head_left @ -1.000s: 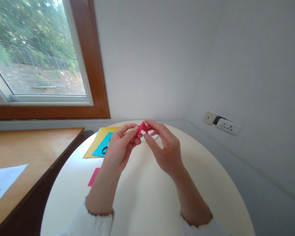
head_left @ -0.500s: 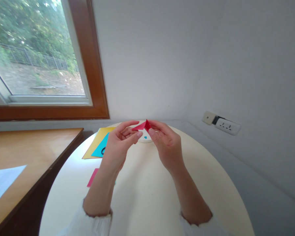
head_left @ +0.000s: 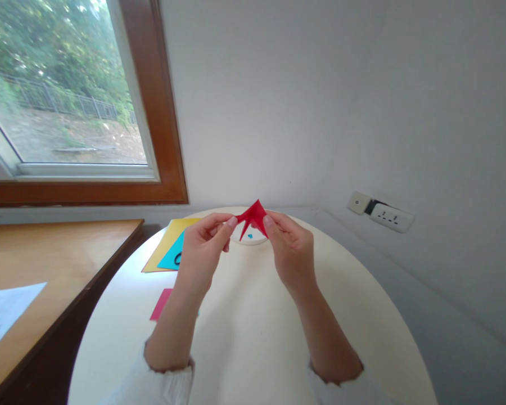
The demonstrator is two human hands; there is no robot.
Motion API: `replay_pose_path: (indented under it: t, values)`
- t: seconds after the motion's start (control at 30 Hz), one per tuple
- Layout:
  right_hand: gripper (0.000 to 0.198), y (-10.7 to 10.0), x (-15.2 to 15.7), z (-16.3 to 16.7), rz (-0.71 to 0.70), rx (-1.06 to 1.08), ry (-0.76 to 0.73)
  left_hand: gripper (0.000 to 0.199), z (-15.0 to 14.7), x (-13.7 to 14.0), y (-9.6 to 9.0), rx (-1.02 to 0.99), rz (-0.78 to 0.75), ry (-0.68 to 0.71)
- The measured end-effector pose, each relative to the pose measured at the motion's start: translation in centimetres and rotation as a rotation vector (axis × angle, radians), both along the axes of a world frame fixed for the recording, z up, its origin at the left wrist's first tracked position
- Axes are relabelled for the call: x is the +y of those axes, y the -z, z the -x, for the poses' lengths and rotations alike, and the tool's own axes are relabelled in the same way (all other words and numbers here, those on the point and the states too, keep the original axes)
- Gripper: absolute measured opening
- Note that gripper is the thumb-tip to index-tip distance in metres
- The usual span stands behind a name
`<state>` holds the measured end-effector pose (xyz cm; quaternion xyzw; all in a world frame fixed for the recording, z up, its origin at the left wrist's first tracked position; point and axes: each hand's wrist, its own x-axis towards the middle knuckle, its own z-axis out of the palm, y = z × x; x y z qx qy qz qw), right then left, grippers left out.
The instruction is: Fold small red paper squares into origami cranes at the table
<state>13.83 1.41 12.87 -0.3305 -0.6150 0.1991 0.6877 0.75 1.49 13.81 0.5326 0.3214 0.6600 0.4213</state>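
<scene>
A folded piece of red paper [head_left: 256, 215] with several pointed flaps is held up between my two hands, above the far part of the table. My left hand [head_left: 207, 239] pinches its left point between thumb and fingers. On the other side, my right hand [head_left: 290, 242] grips the right part, thumb in front and fingers behind. One narrow flap points down between them. Behind the paper lies a round white dish or lid [head_left: 253, 239] with a small blue bit on it, partly hidden.
Yellow [head_left: 162, 253] and blue paper sheets [head_left: 172, 253] lie at the left, a black ring-shaped thing [head_left: 177, 258] on them. Nearer is a pink paper piece [head_left: 160, 304], partly under my left forearm. A wooden desk [head_left: 67, 247] stands left of the round table [head_left: 253, 349].
My left thumb and fingers have closed on the paper's left point. The red paper is spread wider, with a narrow flap now hanging down. The right hand keeps its grip.
</scene>
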Motion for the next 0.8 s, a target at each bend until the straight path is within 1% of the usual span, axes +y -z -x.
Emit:
replay_pose_path:
  t: [0.2,0.4,0.5,0.63,0.73,0.8]
  values:
    - [0.019,0.17,0.20,-0.24,0.003,-0.016,0.043,0.014,0.24,-0.30,-0.19,0.037,0.009,-0.060]
    - [0.017,0.09,0.46,-0.70,0.030,-0.048,0.018,0.011,0.26,-0.19,-0.27,0.033,-0.027,-0.091]
    - [0.017,0.16,0.60,-0.83,0.071,-0.036,-0.031,0.010,0.19,-0.20,-0.30,0.058,-0.023,-0.122]
    - [0.017,0.28,0.78,-0.81,0.121,0.024,-0.146,0.008,0.07,-0.20,-0.35,0.131,-0.056,-0.175]
    - [0.032,0.30,0.69,-0.68,0.130,0.039,-0.232,0.007,0.06,-0.21,-0.24,0.211,-0.115,-0.193]
    - [0.036,0.27,0.51,-0.62,0.133,0.022,-0.271,0.007,0.07,-0.27,-0.07,0.287,-0.157,-0.206]
